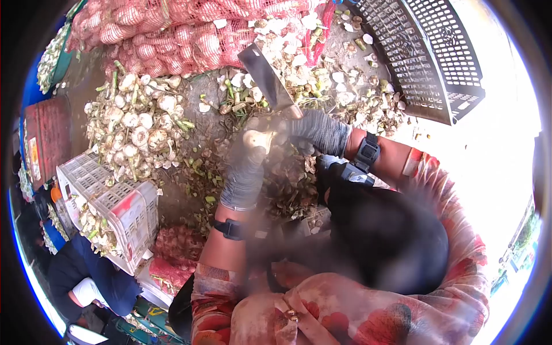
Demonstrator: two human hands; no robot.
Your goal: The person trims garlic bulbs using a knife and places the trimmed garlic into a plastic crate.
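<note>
Both my hands wear grey gloves. My left hand (244,175) is closed around a pale garlic bulb (257,140), partly blurred. In my right hand (322,131) is the handle of a broad-bladed knife (265,76), its blade pointing up and away to the left. The knife's handle end is close to the bulb; I cannot tell whether they touch. Beneath my hands lie trimmed stalks and skins (282,195). A heap of garlic bulbs (138,123), some with cut stems, is left of my left hand.
Red mesh sacks of garlic (172,43) lie at the back. A black plastic crate (425,57) stands far right. At left are a white crate (123,213) holding garlic and a red crate (49,138). Another person in dark clothing (86,270) is at lower left.
</note>
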